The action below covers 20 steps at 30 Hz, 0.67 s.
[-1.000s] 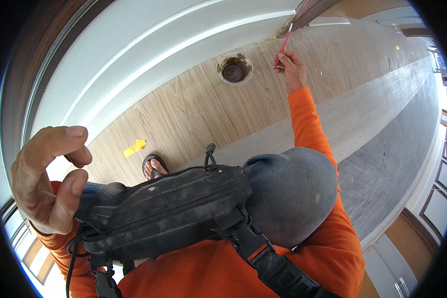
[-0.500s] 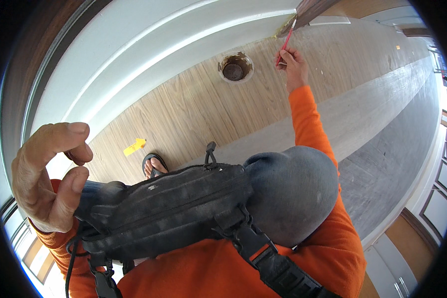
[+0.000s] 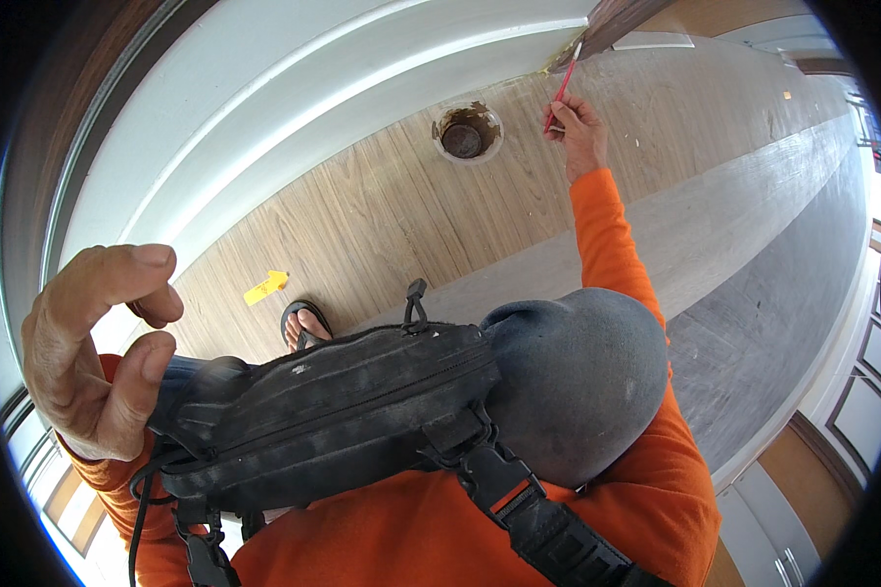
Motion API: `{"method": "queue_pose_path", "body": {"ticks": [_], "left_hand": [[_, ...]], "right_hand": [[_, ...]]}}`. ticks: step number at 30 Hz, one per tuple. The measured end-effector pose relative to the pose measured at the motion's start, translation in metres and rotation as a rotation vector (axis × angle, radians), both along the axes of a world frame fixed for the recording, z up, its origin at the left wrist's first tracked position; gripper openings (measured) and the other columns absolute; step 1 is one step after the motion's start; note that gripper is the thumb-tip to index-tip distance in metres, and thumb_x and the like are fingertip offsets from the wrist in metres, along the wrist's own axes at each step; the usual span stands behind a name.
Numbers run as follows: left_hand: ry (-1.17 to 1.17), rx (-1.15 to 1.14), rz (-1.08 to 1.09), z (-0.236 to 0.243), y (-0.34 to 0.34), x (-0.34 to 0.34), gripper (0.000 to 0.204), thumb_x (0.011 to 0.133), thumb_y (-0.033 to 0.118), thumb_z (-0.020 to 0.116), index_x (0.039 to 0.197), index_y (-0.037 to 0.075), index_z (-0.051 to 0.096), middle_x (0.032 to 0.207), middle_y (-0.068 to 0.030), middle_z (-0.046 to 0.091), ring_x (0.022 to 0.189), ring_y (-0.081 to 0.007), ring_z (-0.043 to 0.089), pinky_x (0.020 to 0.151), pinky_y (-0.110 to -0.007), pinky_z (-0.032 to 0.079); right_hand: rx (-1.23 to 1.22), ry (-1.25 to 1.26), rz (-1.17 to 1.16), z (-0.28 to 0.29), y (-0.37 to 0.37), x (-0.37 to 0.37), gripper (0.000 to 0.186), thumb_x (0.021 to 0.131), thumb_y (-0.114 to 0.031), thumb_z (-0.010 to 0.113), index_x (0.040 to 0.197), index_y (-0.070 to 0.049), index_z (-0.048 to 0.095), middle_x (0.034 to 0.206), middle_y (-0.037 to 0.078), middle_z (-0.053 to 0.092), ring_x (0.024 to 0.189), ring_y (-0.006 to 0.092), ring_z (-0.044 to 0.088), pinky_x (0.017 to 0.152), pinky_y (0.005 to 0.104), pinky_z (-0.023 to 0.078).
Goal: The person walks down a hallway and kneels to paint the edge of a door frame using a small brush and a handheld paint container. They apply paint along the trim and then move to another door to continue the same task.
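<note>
My right hand (image 3: pixel 579 137) reaches far out over the floor, its fingers closed round a slim red-handled paintbrush (image 3: pixel 564 90). The pale tip of the brush is at the foot of a dark brown wooden frame (image 3: pixel 612 27), beside the corner of the white panelled surface (image 3: pixel 440 68); whether it touches cannot be made out. Left of that hand stands a round tub (image 3: pixel 467 134) with brown paint inside and smeared on its wall. My left hand (image 3: pixel 103 342) is raised at the left, fingers bent and thumb apart, holding nothing.
A yellow arrow-shaped piece (image 3: pixel 267 287) lies on the wood-look floor (image 3: pixel 362 210) near my sandalled foot (image 3: pixel 306 323). A black bag (image 3: pixel 333 406) rests across my lap by my bent knee (image 3: pixel 578 382). A grey floor strip (image 3: pixel 773 293) runs along the right, with cabinets (image 3: pixel 768 519) beyond it.
Hardly anything differs. The view has shifted very slightly, while the brush and both hands keep nearly the same places.
</note>
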<state>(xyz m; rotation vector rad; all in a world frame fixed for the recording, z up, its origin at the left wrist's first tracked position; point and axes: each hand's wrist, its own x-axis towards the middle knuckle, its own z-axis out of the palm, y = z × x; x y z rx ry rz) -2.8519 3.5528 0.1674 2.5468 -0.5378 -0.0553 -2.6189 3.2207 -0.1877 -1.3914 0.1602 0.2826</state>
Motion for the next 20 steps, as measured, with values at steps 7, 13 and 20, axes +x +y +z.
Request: {"method": "queue_pose_path", "body": {"ticks": [7,13,20], "left_hand": [[0.000,0.012,0.024,0.004,0.000,-0.004,0.045,0.063,0.003,0.064,0.108,0.000,0.058,0.081,-0.0124,0.064,0.060,-0.0164,0.060,0.054,-0.027,0.047],[0.003,0.015,0.013,0.003,0.001,-0.003,0.046,0.062,0.003,0.064,0.108,0.000,0.058,0.081,-0.0123,0.063,0.060,-0.0164,0.060,0.054,-0.027,0.048],[0.014,0.025,0.005,0.004,0.001,-0.003,0.045,0.064,0.004,0.063,0.109,0.001,0.058,0.081,-0.0120,0.064,0.059,-0.0173,0.061,0.054,-0.028,0.049]], "right_hand": [[0.023,-0.019,0.012,0.002,0.008,-0.002,0.012,0.087,-0.011,0.059,0.096,-0.004,0.058,0.080,0.004,0.063,0.066,0.0106,0.058,0.055,0.0234,0.045],[0.011,-0.032,-0.011,0.007,0.009,0.000,0.012,0.087,-0.011,0.058,0.096,-0.003,0.058,0.081,0.005,0.063,0.067,0.0109,0.058,0.055,0.0235,0.045],[0.012,-0.004,0.009,-0.002,0.006,0.004,0.014,0.086,-0.012,0.060,0.097,-0.003,0.058,0.082,0.005,0.064,0.068,0.0119,0.059,0.056,0.0238,0.046]]}}
